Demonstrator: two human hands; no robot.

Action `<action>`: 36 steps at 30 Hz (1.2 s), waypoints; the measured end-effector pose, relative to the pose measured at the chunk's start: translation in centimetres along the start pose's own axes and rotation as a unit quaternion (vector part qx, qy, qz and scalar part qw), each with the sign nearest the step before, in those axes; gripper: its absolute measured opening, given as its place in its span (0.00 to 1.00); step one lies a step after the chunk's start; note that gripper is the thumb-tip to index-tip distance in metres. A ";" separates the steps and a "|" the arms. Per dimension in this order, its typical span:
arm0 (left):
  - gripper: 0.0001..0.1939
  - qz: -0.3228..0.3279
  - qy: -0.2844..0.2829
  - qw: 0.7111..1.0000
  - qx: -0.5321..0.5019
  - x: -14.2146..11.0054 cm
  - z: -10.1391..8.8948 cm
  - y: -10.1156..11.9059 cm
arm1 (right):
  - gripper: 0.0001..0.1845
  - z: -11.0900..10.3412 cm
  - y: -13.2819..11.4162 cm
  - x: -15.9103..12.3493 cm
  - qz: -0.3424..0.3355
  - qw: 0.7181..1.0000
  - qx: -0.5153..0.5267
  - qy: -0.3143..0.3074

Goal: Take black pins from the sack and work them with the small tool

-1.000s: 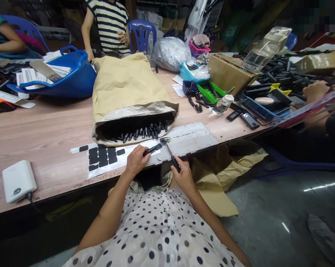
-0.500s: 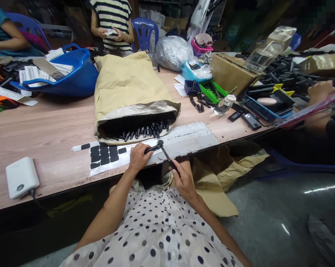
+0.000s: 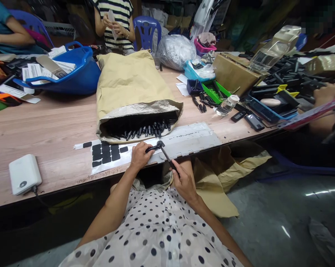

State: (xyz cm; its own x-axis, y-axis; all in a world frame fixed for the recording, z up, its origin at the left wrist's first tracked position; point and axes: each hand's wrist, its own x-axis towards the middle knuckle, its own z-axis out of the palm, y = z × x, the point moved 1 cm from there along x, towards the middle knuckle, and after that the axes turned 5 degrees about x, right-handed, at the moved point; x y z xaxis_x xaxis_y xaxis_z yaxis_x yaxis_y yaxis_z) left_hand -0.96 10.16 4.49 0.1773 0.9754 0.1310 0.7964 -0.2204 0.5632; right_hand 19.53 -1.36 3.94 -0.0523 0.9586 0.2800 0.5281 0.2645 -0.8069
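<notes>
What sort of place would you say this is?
Probably a small workshop for assembly or packing by hand: a long shared table, an open sack of black parts, and a blue basin holding small white boxes.

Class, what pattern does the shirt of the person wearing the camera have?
The shirt has dark polka dots on white, seen best in the head view.

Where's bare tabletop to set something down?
Widest: left tabletop, between blue basin and white device. Smaller: between paper sack and small bottle. Crowded: sticker sheet by left hand; far right, heaped with black parts.
</notes>
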 end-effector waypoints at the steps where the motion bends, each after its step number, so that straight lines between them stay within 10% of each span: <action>1: 0.08 0.000 -0.001 1.000 -0.002 0.0 0.0 0.0 | 0.25 0.0 -0.1 0.0 -0.002 1.000 0.004 0.003; 10: 0.08 -0.002 -0.008 1.000 -0.005 0.0 -0.2 0.0 | 0.25 1.1 -0.4 -0.5 0.002 1.000 0.018 -0.024; 20: 0.09 -0.014 -0.001 1.000 0.011 -0.1 -0.2 0.2 | 0.25 -0.2 1.3 0.4 0.071 0.990 -0.047 0.111; 36: 0.12 0.103 0.010 0.991 -0.081 -3.7 -1.0 1.6 | 0.29 -0.4 3.1 1.2 0.070 0.990 -0.110 0.048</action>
State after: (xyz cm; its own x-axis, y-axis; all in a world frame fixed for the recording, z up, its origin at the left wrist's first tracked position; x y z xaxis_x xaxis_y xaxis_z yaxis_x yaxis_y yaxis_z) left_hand -0.92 6.20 5.78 0.3127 0.9100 0.2721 0.6407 -0.4136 0.6469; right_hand 21.43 0.60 1.98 0.1088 0.9671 0.2302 0.6970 0.0909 -0.7113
